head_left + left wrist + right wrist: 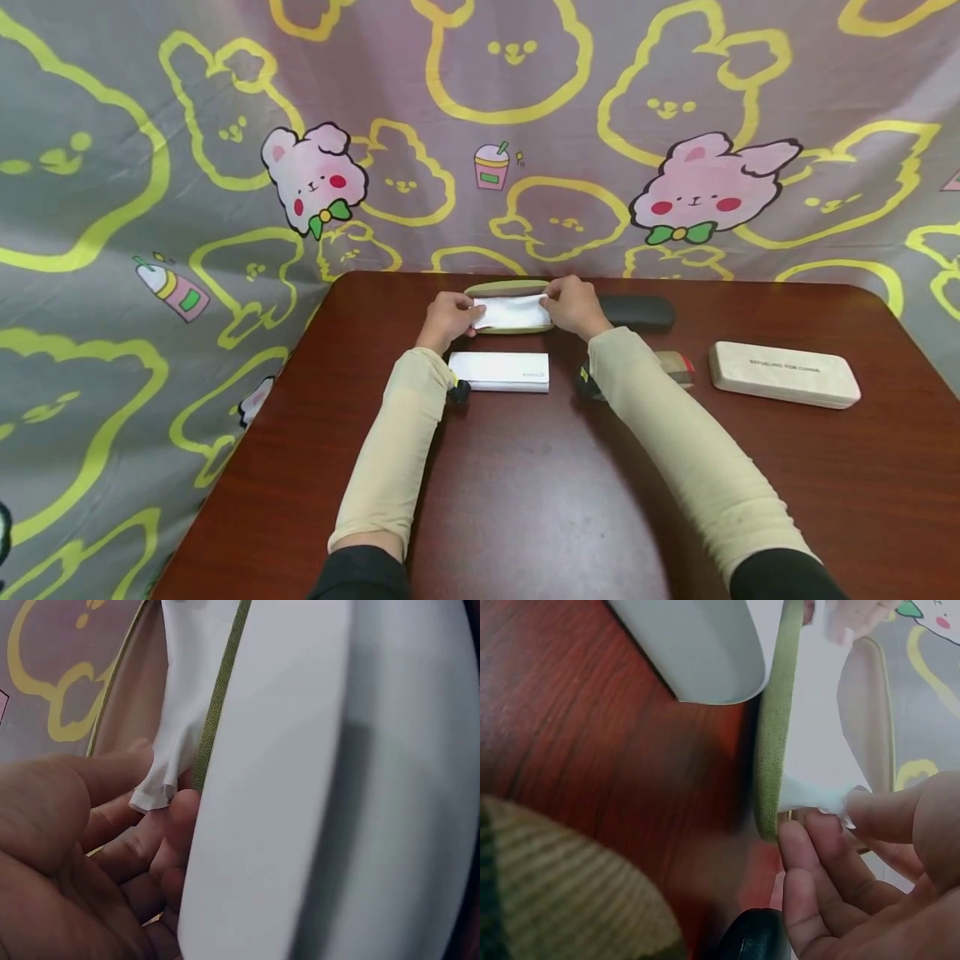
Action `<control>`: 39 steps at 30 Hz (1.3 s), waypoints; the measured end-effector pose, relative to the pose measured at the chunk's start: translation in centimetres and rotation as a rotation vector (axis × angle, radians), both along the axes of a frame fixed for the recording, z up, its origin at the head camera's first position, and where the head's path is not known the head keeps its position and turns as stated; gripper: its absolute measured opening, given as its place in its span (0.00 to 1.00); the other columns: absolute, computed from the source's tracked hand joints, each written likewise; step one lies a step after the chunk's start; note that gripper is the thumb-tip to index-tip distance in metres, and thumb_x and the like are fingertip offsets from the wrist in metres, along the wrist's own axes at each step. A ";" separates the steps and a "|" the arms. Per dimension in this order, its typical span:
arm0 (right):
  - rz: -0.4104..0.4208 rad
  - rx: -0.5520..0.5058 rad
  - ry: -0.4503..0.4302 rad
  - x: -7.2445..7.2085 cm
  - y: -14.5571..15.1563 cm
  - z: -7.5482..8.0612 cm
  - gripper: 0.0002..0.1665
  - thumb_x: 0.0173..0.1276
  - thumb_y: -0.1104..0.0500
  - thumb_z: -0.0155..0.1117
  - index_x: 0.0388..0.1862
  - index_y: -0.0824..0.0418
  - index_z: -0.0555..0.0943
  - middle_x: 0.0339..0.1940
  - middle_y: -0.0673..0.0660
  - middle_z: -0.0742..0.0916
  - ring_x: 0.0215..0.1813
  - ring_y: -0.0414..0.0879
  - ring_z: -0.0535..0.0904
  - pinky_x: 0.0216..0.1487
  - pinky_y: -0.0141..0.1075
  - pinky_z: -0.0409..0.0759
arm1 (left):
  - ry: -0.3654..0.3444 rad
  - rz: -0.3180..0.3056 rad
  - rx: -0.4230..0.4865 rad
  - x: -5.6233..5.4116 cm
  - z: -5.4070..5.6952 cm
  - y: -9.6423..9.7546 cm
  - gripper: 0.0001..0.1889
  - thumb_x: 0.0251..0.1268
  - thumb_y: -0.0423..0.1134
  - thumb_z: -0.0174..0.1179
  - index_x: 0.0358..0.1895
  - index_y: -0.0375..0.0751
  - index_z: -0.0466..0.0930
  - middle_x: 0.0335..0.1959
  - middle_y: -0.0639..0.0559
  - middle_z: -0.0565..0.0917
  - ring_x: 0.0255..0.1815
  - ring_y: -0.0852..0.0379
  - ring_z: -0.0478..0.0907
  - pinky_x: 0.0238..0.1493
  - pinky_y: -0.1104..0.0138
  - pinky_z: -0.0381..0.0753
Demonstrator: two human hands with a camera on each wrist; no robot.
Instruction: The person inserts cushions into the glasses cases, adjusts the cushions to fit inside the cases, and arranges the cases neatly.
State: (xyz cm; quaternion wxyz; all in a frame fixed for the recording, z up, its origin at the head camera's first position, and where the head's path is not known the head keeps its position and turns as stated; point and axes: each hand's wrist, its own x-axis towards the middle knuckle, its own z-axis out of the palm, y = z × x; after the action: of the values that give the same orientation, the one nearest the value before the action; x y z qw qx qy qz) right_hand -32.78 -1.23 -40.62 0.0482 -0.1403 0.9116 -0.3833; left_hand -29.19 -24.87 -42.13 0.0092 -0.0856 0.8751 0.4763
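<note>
An olive-green glasses case (501, 287) lies open near the back edge of the table, its lid raised at the far side. A white cloth (512, 313) stretches lengthwise over the case's lower half. My left hand (448, 318) pinches the cloth's left end between thumb and fingers, right beside the case's end. At the opposite end, my right hand (574, 307) pinches the cloth's other corner. In the right wrist view, the cloth (817, 727) sags between the hands, close along the green rim (774, 742). Bunched folds of cloth (176, 761) show at the left fingertips.
A white case (498, 369) lies just in front of the green one. To the right is a black case (641, 312), with a tan case with a red end (675, 368) partly hidden by the right forearm. Farther right lies a cream case with lettering (783, 375). A patterned curtain (555, 150) hangs behind.
</note>
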 end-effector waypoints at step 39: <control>0.125 0.289 0.069 1.0 -0.7 -0.4 0.57 0.56 0.67 0.78 0.79 0.59 0.56 0.67 0.73 0.70 0.56 0.70 0.76 0.54 0.58 0.76 | 0.058 0.147 -0.121 0.8 -0.6 0.6 0.22 0.44 0.36 0.82 0.43 0.39 0.82 0.34 0.47 0.85 0.44 0.44 0.81 0.47 0.56 0.78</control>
State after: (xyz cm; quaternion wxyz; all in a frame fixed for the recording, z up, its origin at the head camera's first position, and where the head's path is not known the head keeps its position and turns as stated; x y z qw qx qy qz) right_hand -31.81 -1.90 -41.02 0.0605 -0.2014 0.9479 -0.2392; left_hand -28.36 -24.30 -42.70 -0.0562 -0.1362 0.8935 0.4243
